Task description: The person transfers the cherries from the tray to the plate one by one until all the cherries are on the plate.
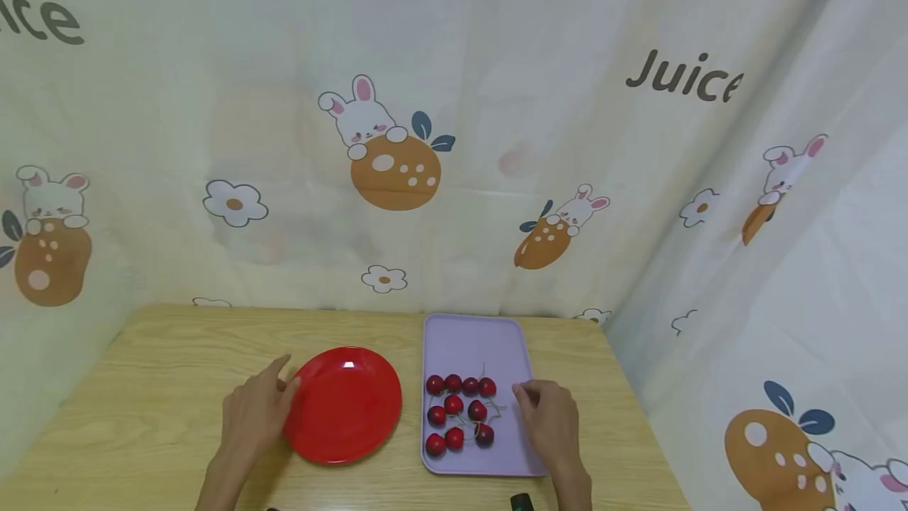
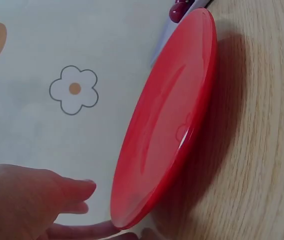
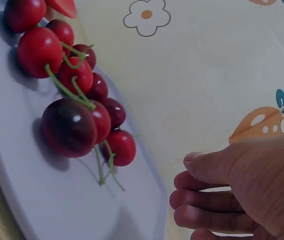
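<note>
Head view facing forward and down, wrist views close, both catching cherries [image 1: 454, 404]

Plain red plate [image 1: 344, 408], lilac tray [image 1: 474, 344], red cherries [image 1: 454, 404]
The cherries range from bright red to near-black, with green stems [image 3: 64, 87]. Pale yellowish-brown wood grain streaks the surface [image 1: 177, 369]. The cream cloth [image 1: 496, 22] bears white-and-pink rabbits [image 1: 363, 121], orange-brown fruit [image 1: 396, 176] with blue leaves [image 1: 422, 125], white flowers [image 1: 236, 203], dark grey lettering [image 1: 684, 77].
</note>
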Motion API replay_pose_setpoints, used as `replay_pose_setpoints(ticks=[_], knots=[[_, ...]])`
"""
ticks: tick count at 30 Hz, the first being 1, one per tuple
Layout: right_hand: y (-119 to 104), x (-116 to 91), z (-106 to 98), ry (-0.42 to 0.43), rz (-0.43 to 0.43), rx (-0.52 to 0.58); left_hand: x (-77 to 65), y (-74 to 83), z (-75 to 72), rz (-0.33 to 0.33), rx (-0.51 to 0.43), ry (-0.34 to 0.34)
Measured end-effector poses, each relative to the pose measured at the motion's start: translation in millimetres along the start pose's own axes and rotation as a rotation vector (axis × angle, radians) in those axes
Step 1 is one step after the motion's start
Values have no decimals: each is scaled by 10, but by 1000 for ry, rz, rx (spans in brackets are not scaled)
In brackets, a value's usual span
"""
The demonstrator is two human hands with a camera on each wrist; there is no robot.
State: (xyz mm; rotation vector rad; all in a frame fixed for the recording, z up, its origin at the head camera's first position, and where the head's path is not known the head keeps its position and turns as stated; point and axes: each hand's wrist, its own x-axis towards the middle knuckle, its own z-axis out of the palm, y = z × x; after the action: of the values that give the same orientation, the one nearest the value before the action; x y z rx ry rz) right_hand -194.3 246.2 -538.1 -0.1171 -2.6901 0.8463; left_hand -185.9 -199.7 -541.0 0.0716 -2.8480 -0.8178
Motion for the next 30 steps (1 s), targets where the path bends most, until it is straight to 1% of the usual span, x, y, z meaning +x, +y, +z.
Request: replay_pose_setpoints(ticks=[4, 10, 17, 21, 24, 30], knots=[[33, -26, 26, 5, -1, 12, -4, -15, 26, -11, -33, -16], [60, -44, 52, 11, 6, 6, -3, -49, 108, -37, -117, -25], [96, -34, 76, 7, 6, 20, -3, -134, 203, -46, -222, 6], [101, -44, 70, 3, 2, 52, -23, -173, 222, -29, -287, 22], [106, -48, 85, -17, 1, 95, -38, -217, 247, -27, -314, 33], [141, -57, 147, -54, 9, 142, -38, -291, 312, -66, -359, 26]])
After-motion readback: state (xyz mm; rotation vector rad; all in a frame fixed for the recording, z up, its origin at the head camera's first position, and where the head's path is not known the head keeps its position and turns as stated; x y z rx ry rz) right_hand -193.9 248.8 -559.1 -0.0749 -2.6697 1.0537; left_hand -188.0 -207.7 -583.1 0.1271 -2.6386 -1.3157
